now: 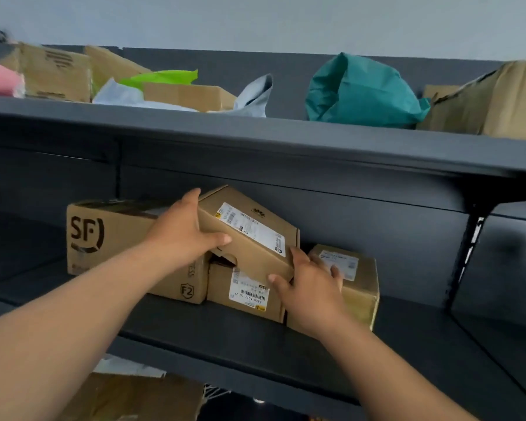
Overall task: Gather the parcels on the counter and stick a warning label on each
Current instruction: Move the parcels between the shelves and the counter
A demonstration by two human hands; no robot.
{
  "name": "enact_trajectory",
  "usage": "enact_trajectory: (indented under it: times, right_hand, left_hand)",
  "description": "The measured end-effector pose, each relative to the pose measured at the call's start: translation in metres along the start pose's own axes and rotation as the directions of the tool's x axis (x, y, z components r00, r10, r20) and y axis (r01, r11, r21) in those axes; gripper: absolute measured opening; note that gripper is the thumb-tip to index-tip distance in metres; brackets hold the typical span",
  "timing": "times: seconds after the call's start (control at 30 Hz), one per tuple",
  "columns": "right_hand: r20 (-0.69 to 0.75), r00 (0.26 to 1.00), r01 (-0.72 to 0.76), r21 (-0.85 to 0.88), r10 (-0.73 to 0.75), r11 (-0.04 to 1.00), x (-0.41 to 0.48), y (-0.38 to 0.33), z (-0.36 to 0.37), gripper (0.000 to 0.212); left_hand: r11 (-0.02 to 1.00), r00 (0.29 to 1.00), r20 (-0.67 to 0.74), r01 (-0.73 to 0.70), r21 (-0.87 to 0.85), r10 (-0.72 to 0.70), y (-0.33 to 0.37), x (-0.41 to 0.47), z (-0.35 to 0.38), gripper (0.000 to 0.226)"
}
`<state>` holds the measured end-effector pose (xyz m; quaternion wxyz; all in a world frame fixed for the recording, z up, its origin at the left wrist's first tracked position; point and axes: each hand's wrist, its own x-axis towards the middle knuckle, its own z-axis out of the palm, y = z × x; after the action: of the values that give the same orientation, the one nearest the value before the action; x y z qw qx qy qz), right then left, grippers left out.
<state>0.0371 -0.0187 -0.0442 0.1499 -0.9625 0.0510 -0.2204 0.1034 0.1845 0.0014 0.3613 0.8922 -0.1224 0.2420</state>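
Both bare forearms reach up to a tilted carton on the middle shelf, one hand at each end.

Left hand (184, 230) is spread wide over the upper-left end of the small carton (249, 235), fingers on its top edge and thumb along the front; right hand (308, 285) cups the lower-right corner, thumb under the bottom edge, so the box is pinched between the two palms. It looks a stiff, light corrugated box with dry faces, best held by its opposite ends clear of the shipping label (251, 227). Under it, between the hands, sits a second labelled box (246, 294); beyond the right hand a squat box (357, 281); behind the left hand the large SF carton (113, 238). All rest on the dark shelf (225, 329).
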Motion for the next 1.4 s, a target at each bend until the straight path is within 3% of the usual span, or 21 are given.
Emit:
enact_trajectory:
  times: [0.3,0.6,0.87,1.1,1.27,1.4]
  right_hand:
    - [-0.125,0.992,0.041,0.215,-0.015,0.976,-0.020,-0.005,-0.028,0.071]
    - [-0.107,0.993,0.068,0.244,-0.043,0.967,-0.095,0.057,-0.092,0.072]
    - [-0.091,0.994,0.077,0.219,-0.058,0.973,-0.193,0.151,-0.149,0.069]
    - [-0.134,0.990,-0.024,0.150,0.045,0.988,-0.276,0.220,-0.187,0.063]
    - [-0.214,0.963,-0.143,0.098,0.161,0.985,-0.338,0.249,-0.224,0.061]
    - [-0.233,0.941,-0.247,0.020,0.244,0.969,-0.390,0.266,-0.248,0.061]
  left_hand:
    - [0.962,0.994,-0.106,-0.067,-0.264,0.040,0.008,-0.023,-0.008,0.099]
    - [0.948,0.995,-0.100,-0.054,-0.314,0.024,0.087,-0.111,0.003,0.095]
    - [0.968,0.998,-0.062,-0.026,-0.251,0.010,0.174,-0.217,0.038,0.085]
    - [0.981,0.999,0.036,-0.013,-0.196,0.020,0.236,-0.286,0.070,0.080]
    - [0.965,0.978,0.136,-0.124,-0.229,0.158,0.284,-0.321,0.088,0.108]
    - [0.940,0.932,0.239,-0.204,-0.274,0.271,0.313,-0.352,0.103,0.077]
